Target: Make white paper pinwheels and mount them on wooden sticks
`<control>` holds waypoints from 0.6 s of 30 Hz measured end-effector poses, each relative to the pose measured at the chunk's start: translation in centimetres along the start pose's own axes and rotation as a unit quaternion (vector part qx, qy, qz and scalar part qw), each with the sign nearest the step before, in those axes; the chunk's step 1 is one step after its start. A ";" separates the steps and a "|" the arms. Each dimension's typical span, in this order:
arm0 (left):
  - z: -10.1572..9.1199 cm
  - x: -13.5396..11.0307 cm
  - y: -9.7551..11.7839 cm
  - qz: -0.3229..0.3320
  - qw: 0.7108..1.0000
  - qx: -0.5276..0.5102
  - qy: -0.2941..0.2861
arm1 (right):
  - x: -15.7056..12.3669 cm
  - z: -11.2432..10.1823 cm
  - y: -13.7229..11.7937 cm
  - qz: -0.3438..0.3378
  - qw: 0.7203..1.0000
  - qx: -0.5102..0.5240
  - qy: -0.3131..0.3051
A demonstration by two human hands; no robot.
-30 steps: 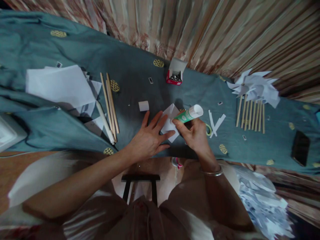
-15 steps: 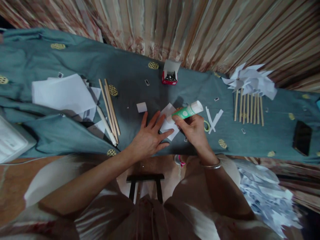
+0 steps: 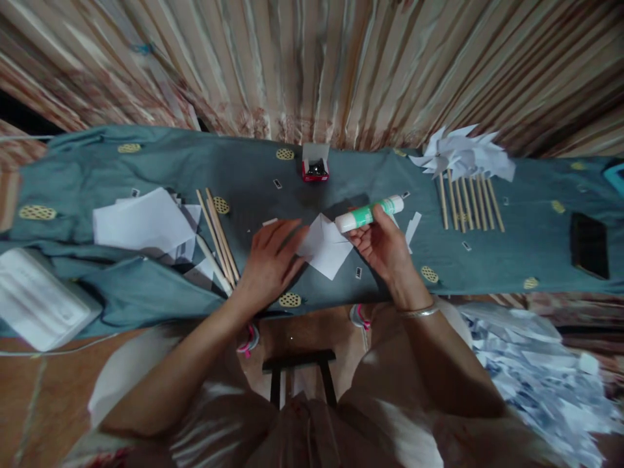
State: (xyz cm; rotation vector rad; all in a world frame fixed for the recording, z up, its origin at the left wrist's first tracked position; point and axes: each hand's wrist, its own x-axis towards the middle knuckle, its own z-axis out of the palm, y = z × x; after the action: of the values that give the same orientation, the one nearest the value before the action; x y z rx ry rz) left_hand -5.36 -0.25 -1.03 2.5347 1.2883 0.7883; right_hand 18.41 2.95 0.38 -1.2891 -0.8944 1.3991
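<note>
My right hand (image 3: pixel 385 250) grips a green-and-white glue stick (image 3: pixel 369 213) and holds it tilted just above the right corner of a folded white paper (image 3: pixel 332 257). The paper lies on the cloth with flaps meeting near its top. At its left corner is my left hand (image 3: pixel 273 263), fingers stretched out and a little apart, the fingertips at the paper's edge. Beyond that hand a small white paper piece (image 3: pixel 270 222) is partly hidden. White paper strips (image 3: pixel 414 227) lie to the right of my right hand.
At the back stands an open red box (image 3: pixel 315 170) of small dark pieces. Wooden sticks (image 3: pixel 221 237) and stacked paper (image 3: pixel 143 224) lie left. Paper pinwheels (image 3: pixel 468 156) on sticks, a black phone (image 3: pixel 589 246) and a paper-filled plastic bag (image 3: pixel 541 370) are right; a white box (image 3: pixel 43 299) is far left.
My right hand has lifted the glue stick off the paper and swung it flatter. My left hand has slid left from the paper's middle to its edge. The head view has shifted.
</note>
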 end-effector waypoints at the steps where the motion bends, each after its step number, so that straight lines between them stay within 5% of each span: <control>1: -0.2 0.2 -0.6 -0.026 0.999 0.003 0.020 | -0.1 0.1 0.0 0.006 1.000 0.003 -0.001; 4: -0.3 0.6 -2.4 -0.100 0.994 0.004 0.054 | -0.3 0.5 0.0 0.003 1.000 -0.011 -0.006; 10: -0.2 1.1 -4.2 -0.150 0.988 0.022 0.027 | -0.6 1.0 0.4 0.025 0.999 0.018 -0.020; 18: -1.3 1.5 -2.6 -0.156 0.984 -0.085 -0.031 | -1.4 1.8 -0.4 0.072 0.989 0.131 -0.014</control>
State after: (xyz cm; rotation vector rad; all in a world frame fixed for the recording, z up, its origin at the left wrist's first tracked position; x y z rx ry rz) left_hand -7.11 2.44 -0.43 2.1385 1.4789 0.7116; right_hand 16.68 1.91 1.43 -1.1536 -0.6202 1.5931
